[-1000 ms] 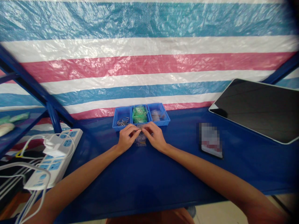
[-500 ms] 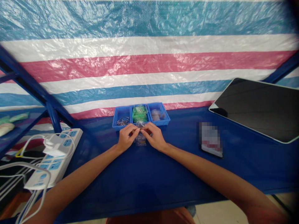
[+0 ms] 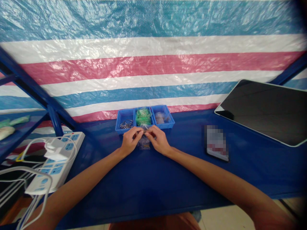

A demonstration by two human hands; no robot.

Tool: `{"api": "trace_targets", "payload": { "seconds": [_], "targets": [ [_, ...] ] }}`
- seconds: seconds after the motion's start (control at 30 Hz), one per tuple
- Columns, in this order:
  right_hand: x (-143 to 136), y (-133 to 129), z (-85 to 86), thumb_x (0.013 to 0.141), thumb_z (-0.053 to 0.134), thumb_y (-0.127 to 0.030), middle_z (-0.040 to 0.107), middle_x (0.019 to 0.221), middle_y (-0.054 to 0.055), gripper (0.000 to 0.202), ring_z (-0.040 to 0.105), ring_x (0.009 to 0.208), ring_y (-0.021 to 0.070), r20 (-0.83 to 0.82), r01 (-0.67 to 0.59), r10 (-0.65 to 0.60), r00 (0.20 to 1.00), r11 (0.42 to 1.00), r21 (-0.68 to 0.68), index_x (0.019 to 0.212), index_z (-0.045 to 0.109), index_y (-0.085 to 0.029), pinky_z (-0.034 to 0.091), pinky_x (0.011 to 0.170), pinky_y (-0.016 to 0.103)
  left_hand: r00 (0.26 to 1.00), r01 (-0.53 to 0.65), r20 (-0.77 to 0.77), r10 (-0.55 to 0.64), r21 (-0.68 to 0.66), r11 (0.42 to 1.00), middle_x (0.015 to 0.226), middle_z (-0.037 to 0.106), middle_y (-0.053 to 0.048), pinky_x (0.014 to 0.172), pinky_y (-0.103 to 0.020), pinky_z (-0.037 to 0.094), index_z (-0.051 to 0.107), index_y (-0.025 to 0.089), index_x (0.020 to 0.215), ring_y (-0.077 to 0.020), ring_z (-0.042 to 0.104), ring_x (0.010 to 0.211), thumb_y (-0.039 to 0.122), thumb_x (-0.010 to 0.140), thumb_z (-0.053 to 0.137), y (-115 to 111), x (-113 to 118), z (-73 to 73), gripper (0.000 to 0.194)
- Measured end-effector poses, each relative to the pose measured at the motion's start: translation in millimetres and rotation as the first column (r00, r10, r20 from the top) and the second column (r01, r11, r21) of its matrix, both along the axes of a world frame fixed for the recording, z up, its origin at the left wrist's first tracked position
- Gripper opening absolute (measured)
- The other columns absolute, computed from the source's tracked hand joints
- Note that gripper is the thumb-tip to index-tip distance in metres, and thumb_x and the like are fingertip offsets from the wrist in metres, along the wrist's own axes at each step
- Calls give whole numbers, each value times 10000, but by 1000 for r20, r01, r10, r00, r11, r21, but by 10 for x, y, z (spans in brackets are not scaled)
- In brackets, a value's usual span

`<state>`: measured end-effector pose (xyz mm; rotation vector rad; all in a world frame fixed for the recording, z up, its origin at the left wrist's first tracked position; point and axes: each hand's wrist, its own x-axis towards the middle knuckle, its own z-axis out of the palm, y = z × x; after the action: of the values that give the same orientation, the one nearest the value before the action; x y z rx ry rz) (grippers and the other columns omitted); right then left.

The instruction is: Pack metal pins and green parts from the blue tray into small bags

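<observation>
My left hand point(image 3: 130, 140) and my right hand point(image 3: 158, 139) meet over the blue table, thumbs and forefingers pinching a small clear plastic bag point(image 3: 145, 143) between them. Something small and brass-coloured shows low in the bag. Its upper part is partly hidden by my fingers. Just beyond my hands stand three joined blue bins. Dark metal screws or pins lie in the left bin point(image 3: 125, 124), green packets point(image 3: 143, 117) fill the middle one, and the right bin point(image 3: 163, 117) holds clear plastic bags.
A white power strip point(image 3: 56, 166) with an adapter and cables lies on the left. To the right are a phone-like object point(image 3: 216, 142), blurred out, and a large dark-screened panel point(image 3: 266, 110). A striped plastic sheet point(image 3: 153, 68) hangs behind the blue table point(image 3: 148, 188).
My thumbs have drawn slightly apart at the top of the bag. Both hands otherwise stay in the same place, and nothing else has moved.
</observation>
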<state>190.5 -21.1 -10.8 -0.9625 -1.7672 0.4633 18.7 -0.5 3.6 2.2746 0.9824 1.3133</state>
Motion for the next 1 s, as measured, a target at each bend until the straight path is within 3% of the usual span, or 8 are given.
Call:
{"api": "trace_targets", "payload": {
  "seconds": [0.23,0.7,1.0],
  "targets": [
    [1,-19,23,926,466,-343,529,759,24,200,503,699,158,9,12,-12,1000,1000,2,833,572,-202,414,638,281,1000,1,11,-1,-29,1000,761,654,-12,571,-203,449,616,160,981,-82,541,538,297,891,512,10,-5,-18,195],
    [1,1,10,886,544,-385,565,785,31,198,512,651,141,4,-18,18,1000,999,-26,878,602,-197,440,582,262,998,-36,58,39,-38,999,687,648,1,569,-192,460,641,155,925,-82,562,538,288,892,524,21,-19,-82,180],
    [3,-9,21,921,489,-349,549,758,31,211,517,692,157,35,-24,23,999,1000,5,817,599,-201,434,619,278,994,28,111,-19,-75,997,687,669,6,564,-190,485,575,171,1117,-83,595,522,308,889,533,33,-26,-135,270]
  ]
}}
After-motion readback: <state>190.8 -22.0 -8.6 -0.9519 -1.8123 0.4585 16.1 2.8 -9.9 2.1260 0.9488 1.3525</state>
